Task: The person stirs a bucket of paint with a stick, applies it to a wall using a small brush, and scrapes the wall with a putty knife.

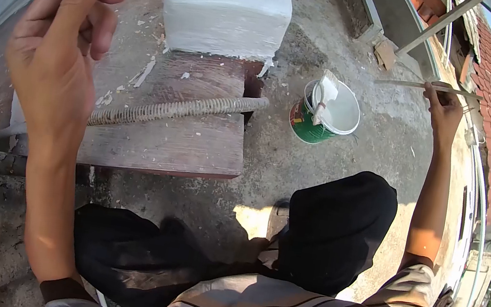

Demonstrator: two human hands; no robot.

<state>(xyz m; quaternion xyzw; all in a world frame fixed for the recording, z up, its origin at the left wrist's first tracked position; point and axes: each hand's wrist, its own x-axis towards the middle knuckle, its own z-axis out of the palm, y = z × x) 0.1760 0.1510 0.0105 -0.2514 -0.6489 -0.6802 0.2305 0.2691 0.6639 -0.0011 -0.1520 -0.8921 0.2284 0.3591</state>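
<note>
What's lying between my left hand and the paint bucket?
In the head view, a ribbed hose lying across the wooden board, then bare concrete, separates the left hand from the paint bucket.

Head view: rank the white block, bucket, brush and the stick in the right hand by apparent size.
1. white block
2. bucket
3. stick and brush: unsure, since the stick is longer but far thinner.

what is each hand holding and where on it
The right hand grips a thin pale stick in its fingertips, off-centre, with the longer free part pointing left. The left hand holds nothing; its fingers are loosely curled.
</note>
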